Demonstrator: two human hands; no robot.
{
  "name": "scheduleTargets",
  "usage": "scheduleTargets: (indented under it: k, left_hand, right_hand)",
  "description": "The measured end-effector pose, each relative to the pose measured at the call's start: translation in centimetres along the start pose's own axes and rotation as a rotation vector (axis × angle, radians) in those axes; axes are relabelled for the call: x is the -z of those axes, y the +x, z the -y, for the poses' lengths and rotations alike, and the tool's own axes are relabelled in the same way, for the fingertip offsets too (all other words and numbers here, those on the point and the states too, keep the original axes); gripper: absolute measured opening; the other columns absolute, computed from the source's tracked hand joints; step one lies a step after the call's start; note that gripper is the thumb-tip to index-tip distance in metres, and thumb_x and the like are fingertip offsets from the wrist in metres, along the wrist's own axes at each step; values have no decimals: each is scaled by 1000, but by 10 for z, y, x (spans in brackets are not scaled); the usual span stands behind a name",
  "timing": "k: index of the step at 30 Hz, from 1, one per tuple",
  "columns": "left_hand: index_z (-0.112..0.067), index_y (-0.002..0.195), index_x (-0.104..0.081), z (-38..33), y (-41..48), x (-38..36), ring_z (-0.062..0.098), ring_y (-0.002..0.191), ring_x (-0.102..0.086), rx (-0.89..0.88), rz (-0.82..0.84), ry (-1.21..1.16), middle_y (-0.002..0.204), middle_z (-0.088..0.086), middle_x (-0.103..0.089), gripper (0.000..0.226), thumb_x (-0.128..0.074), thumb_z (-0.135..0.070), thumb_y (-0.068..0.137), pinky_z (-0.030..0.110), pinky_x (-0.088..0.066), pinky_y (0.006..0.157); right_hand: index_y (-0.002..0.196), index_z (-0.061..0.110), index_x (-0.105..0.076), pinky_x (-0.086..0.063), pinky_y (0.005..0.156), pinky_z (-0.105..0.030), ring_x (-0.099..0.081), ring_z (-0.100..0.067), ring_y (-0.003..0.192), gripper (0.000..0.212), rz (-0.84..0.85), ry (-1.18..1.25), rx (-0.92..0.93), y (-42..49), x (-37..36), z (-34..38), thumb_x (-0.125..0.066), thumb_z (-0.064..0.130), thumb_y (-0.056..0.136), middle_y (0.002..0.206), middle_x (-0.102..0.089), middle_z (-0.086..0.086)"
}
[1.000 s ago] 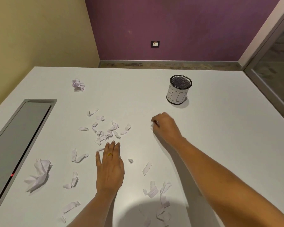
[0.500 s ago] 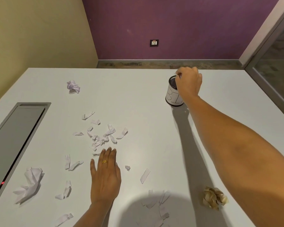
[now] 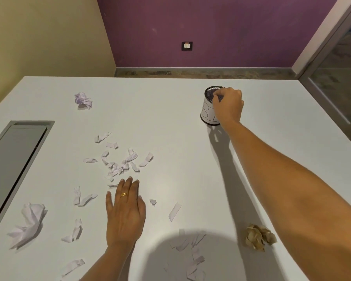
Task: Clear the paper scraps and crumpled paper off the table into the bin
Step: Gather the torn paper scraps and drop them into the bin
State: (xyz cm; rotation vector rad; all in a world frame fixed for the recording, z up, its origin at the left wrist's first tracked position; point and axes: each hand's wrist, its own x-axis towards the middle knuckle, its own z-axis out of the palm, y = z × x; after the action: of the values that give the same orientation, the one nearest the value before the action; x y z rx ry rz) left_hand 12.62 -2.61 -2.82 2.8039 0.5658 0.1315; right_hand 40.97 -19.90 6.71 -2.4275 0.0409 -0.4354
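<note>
A second ago the right hand (image 3: 228, 105) was pinching at something small on the desk (image 3: 170, 110) near the middle; now it has travelled out to about one o'clock and sits over the mouth of the small mesh bin (image 3: 208, 110), fingers curled in over the rim. Whether a scrap is pinched in there or has dropped I cannot tell; nothing white shows between the fingers. I take this for the moment of release, one bit of paper delivered. The left hand (image 3: 126, 211) has not stirred: it lies flat and open, palm down, holding nothing, at about seven o'clock, its fingertips just short of the main scatter of torn paper scraps (image 3: 121, 162). Nearly everything is left on the desk: that scatter at ten o'clock, loose strips around the left hand and in the shadow at six o'clock, a crumpled white ball (image 3: 82, 100) far out at eleven, a larger crumpled white sheet (image 3: 28, 224) at eight, and a crumpled brown paper ball (image 3: 258, 237) at four beside the right forearm. One scrap at a time looks slow going.
</note>
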Motion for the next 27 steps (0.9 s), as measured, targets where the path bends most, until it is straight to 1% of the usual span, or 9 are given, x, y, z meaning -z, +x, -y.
scheduleTargets:
  k: [3,7,11,13,15,17,19,22,27]
  left_hand:
    - [-10,129,-49,0,0,0,28,135,-38,-10,10,-3,139,10,-49,57,-19,-33,88,56,-25,110]
    - [-10,131,-47,0,0,1,28,137,-34,-11,24,-15,142,10,-46,50,-31,-30,88,56,-23,111]
    - [-11,133,-44,1,0,-2,26,140,-29,-12,26,-28,145,9,-42,41,-41,-25,94,55,-19,113]
    - [-12,134,-43,2,0,-3,26,140,-29,-11,24,-16,145,9,-42,42,-43,-25,94,54,-19,113]
    - [-12,134,-43,3,1,-3,26,140,-29,-14,22,-6,145,9,-42,42,-42,-25,93,54,-19,113]
    - [-13,134,-42,3,1,-4,25,140,-29,-11,19,-5,146,8,-41,43,-42,-25,93,53,-18,113]
    - [-13,135,-41,3,1,-5,25,140,-29,-9,13,-5,146,8,-41,44,-43,-26,93,53,-18,113]
    - [-12,135,-42,4,1,-6,25,139,-30,-14,0,-5,146,9,-41,44,-43,-26,94,53,-17,113]
    - [-15,137,-38,5,1,-7,23,141,-26,-8,8,-5,148,7,-38,44,-38,-27,95,51,-14,115]
  right_hand:
    - [97,13,-71,-40,94,-32,-51,-25,111,21,72,134,48,-40,0,-1,-54,10,84,109,-66,-9]
    - [95,11,-69,-30,74,-12,-51,-20,109,16,303,195,97,-108,0,-6,-57,10,85,107,-67,-4]
    - [106,14,-67,-41,90,-21,-59,-21,109,22,624,211,16,-173,4,-8,-61,18,85,117,-64,-9]
    - [118,15,-60,-36,100,-22,-50,-20,124,33,756,127,66,-204,7,-9,-61,23,86,132,-55,-8]
    - [133,21,-49,-21,113,-25,-25,-17,141,45,859,55,82,-232,10,-8,-57,29,89,152,-31,-6]
    - [142,25,-35,-8,117,-27,-4,-17,146,53,912,35,78,-253,12,-5,-53,29,92,159,-8,-4]
    - [146,25,-21,-2,118,-30,7,-18,146,57,957,19,106,-270,11,3,-45,16,96,159,5,-4]
    - [148,26,-9,-2,119,-33,14,-20,146,74,990,-35,174,-289,8,15,-28,-14,89,158,13,-5]
    - [149,17,-1,-18,117,-38,13,-25,146,72,996,-171,304,-302,0,18,-26,-15,89,159,10,-5]
